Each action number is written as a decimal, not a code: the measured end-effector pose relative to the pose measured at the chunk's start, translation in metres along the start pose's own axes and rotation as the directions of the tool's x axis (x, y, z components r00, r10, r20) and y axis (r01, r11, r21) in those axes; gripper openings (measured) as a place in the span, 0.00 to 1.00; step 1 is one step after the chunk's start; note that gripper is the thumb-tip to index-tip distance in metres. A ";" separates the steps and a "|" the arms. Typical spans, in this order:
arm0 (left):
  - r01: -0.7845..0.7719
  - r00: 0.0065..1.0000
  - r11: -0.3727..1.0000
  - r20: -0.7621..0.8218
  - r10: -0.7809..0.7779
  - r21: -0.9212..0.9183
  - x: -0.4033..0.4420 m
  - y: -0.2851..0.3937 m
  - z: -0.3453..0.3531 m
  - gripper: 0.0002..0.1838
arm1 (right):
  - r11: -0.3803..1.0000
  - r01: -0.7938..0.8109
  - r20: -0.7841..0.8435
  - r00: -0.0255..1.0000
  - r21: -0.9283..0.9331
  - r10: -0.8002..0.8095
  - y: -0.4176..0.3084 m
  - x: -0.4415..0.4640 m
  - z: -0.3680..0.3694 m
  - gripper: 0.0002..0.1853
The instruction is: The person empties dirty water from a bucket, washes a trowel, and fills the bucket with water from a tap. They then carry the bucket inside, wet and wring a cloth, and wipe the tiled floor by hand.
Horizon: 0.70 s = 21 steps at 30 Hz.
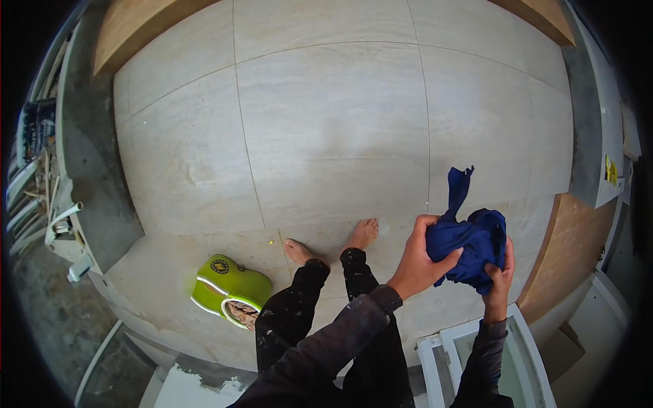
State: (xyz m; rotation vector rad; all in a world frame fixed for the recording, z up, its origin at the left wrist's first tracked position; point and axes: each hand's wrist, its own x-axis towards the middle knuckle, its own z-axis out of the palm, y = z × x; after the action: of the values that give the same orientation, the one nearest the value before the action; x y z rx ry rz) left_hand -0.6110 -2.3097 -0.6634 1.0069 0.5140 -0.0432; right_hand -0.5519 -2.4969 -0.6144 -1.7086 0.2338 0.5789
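A bunched dark blue cloth (473, 241) is held up in front of me on the right, with one loose strip of it sticking up and away from the bundle. My left hand (430, 262) grips its left side, thumb lying across the folds. On the lower right side my right hand (500, 275) is closed on the same cloth, its thumb pressed into the fabric. Some fingers of both hands are hidden behind the bundle.
Pale floor tiles (326, 122) spread ahead of my bare feet (362, 233). A lime-green container (235, 282) with a white rim stands at the left. White-framed glass panel (449, 350) lies at lower right. Pipes and debris (30, 183) line the left; a wooden panel (568, 251) edges the right.
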 end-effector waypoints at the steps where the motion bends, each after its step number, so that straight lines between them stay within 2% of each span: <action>1: 0.003 1.000 0.995 -0.005 -0.003 0.098 0.015 -0.018 0.002 0.28 | 1.000 0.011 0.002 1.000 -0.008 -0.011 0.014 0.017 -0.014 0.38; 2: 0.002 1.000 0.980 -0.005 -0.001 0.197 0.034 -0.041 0.002 0.28 | 0.993 0.045 0.006 0.999 -0.110 -0.044 0.030 0.040 -0.027 0.39; 4: 0.109 0.994 0.897 -0.059 -0.093 0.429 0.068 -0.101 -0.013 0.27 | 0.914 0.145 0.024 0.989 -0.380 -0.147 0.084 0.094 -0.039 0.39; 5: 0.291 0.944 0.686 -0.085 -0.317 0.668 0.080 -0.085 -0.029 0.29 | 0.830 0.201 0.032 0.976 -0.520 -0.217 0.117 0.118 -0.040 0.40; 6: 0.183 0.972 0.562 -0.064 -0.224 0.806 0.087 -0.120 -0.059 0.30 | 0.751 0.243 0.034 0.959 -0.614 -0.282 0.151 0.136 -0.035 0.41; 7: 0.084 0.981 0.495 0.015 -0.193 0.865 0.092 -0.133 -0.091 0.30 | 0.659 0.271 0.036 0.937 -0.702 -0.347 0.184 0.152 -0.030 0.42; 9: -0.091 0.969 0.367 0.167 -0.184 0.926 0.100 -0.138 -0.158 0.29 | 0.295 0.239 0.171 0.956 -0.925 -0.238 0.240 0.175 -0.022 0.49; 10: -0.120 0.951 0.334 0.204 -0.232 0.935 0.098 -0.119 -0.198 0.28 | 0.313 0.238 0.169 0.958 -0.920 -0.231 0.258 0.183 -0.015 0.49; 12: -0.083 0.923 0.247 0.168 -0.347 0.965 0.095 -0.059 -0.276 0.25 | 0.289 0.225 0.127 0.938 -0.931 -0.323 0.291 0.198 0.002 0.55; 13: -0.038 0.914 0.195 0.113 -0.389 0.980 0.091 -0.023 -0.316 0.24 | 0.279 0.237 0.120 0.918 -0.931 -0.378 0.305 0.202 0.004 0.57; 15: 0.084 0.915 0.111 -0.033 -0.403 0.990 0.083 0.044 -0.391 0.22 | 0.260 0.275 0.171 0.917 -0.925 -0.361 0.312 0.203 0.011 0.56; 18: 0.273 0.927 0.083 -0.240 -0.287 0.958 0.091 0.114 -0.483 0.18 | 0.237 0.351 0.254 0.898 -0.906 -0.359 0.311 0.191 0.058 0.54; 21: 0.440 0.898 0.197 -0.428 -0.103 0.876 0.119 0.148 -0.551 0.16 | 0.257 0.524 0.425 0.833 -0.812 -0.355 0.307 0.169 0.191 0.52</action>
State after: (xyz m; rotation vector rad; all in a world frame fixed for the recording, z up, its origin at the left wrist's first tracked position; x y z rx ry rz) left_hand -0.6823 -1.7559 -0.8316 2.2023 0.9877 -0.6535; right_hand -0.5958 -2.3559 -0.9850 -2.6456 -0.8868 0.4000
